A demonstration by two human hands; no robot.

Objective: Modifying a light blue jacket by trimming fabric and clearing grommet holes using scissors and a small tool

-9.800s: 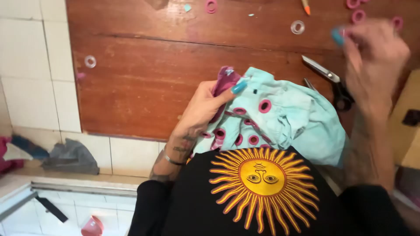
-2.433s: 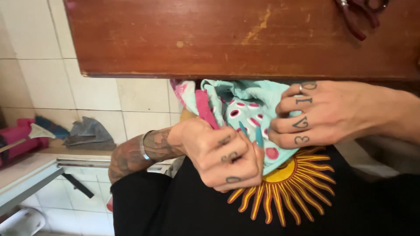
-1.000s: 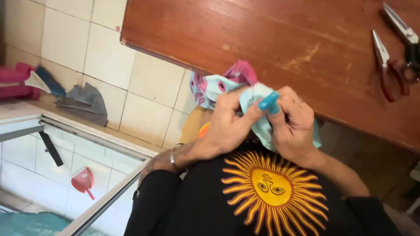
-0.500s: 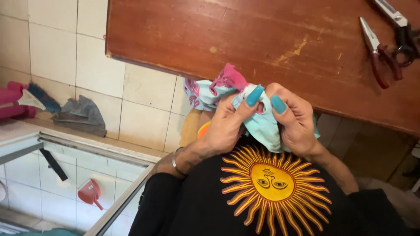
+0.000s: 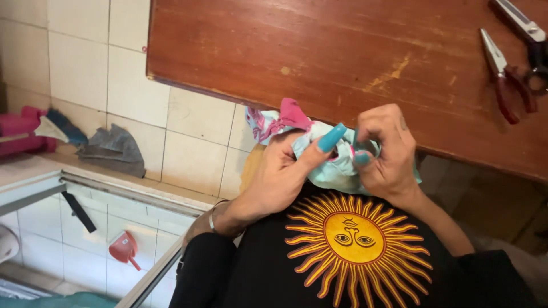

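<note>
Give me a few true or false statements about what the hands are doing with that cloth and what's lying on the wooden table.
1. Both hands hold the light blue cloth. True: left hand and right hand pinch it together.
2. The cloth lies flat on the wooden table. False: it is held at the table's near edge, above the lap.
3. Red-handled pliers lie on the table. True.
4. The right hand holds the pliers. False: they lie untouched, away from the hands.

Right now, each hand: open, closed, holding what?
Left hand: closed on the cloth.
Right hand: closed on the same cloth.
</note>
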